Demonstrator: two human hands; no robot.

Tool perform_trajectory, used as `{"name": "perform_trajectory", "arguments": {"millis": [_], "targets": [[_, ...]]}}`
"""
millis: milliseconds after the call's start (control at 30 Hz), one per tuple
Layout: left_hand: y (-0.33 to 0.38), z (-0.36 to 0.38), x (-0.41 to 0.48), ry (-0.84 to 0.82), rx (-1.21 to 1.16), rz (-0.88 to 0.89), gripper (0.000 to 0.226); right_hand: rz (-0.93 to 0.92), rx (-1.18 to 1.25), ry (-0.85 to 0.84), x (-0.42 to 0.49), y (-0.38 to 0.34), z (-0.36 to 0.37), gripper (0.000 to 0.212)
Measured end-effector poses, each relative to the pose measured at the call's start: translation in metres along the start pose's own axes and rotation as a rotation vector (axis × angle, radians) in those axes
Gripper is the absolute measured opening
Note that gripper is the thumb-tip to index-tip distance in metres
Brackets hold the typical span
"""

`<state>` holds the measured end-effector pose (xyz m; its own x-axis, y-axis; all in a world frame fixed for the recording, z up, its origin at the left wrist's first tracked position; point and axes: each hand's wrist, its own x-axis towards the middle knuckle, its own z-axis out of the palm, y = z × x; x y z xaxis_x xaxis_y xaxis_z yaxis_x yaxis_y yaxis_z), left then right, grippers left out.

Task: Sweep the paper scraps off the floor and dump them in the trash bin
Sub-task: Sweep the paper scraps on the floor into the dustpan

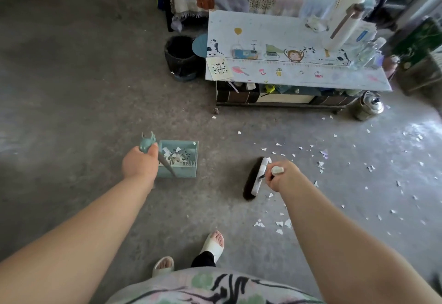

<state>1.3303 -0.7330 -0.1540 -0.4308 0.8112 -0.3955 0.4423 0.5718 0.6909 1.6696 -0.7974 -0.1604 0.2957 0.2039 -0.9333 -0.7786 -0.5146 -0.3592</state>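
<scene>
— Fingers on the left: how are they set?
— The left hand (140, 163) is curled tight round the teal handle (146, 143) of the dustpan (184, 172), and nothing else is held. A small heap of paper scraps (173, 154) is seen inside the pan. Whether the pan rests on the floor (95, 88) or is held just above it cannot be told.
— And the trash bin (180, 57)?
— It is seen further off, beside the left end of the low table (287, 77), well apart from the pan.
— The right side?
— The broom (253, 179) is set on the floor right of the pan, apart from it, and is gripped at its white end by the right hand (283, 177), fingers wrapped closed. Most of the scraps are scattered further right, with a few near the feet.
— What could go wrong?
— Probably three things. Light scraps could be flicked away if a stroke is made too fast. Pieces could be pushed under the pan if its lip is not pressed flat. The heap could be spilled if the pan is tipped while it is carried to the bin.
</scene>
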Motion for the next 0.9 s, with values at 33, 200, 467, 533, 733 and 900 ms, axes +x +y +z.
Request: {"name": "perform_trajectory", "arguments": {"millis": [33, 200, 467, 533, 733, 900], "targets": [[0.003, 0.004, -0.002, -0.002, 0.002, 0.001, 0.061, -0.008, -0.005, -0.015, 0.002, -0.002, -0.008, 0.025], [0.021, 0.025, -0.018, -0.004, 0.027, 0.026, 0.051, -0.025, -0.064, -0.009, 0.005, -0.012, -0.022, 0.026], [0.038, 0.045, -0.02, -0.031, 0.083, 0.065, 0.055, 0.027, -0.028, -0.148, -0.014, -0.018, -0.033, 0.013], [0.039, 0.046, -0.019, -0.043, 0.114, 0.08, 0.05, 0.067, 0.005, -0.211, -0.019, -0.015, -0.028, 0.014], [0.033, 0.031, -0.009, -0.054, 0.126, 0.111, 0.051, 0.156, 0.101, -0.304, -0.037, 0.019, -0.01, 0.013], [0.021, 0.003, 0.007, -0.08, 0.149, 0.133, 0.048, 0.214, 0.044, -0.314, -0.052, 0.07, 0.013, 0.011]]}}
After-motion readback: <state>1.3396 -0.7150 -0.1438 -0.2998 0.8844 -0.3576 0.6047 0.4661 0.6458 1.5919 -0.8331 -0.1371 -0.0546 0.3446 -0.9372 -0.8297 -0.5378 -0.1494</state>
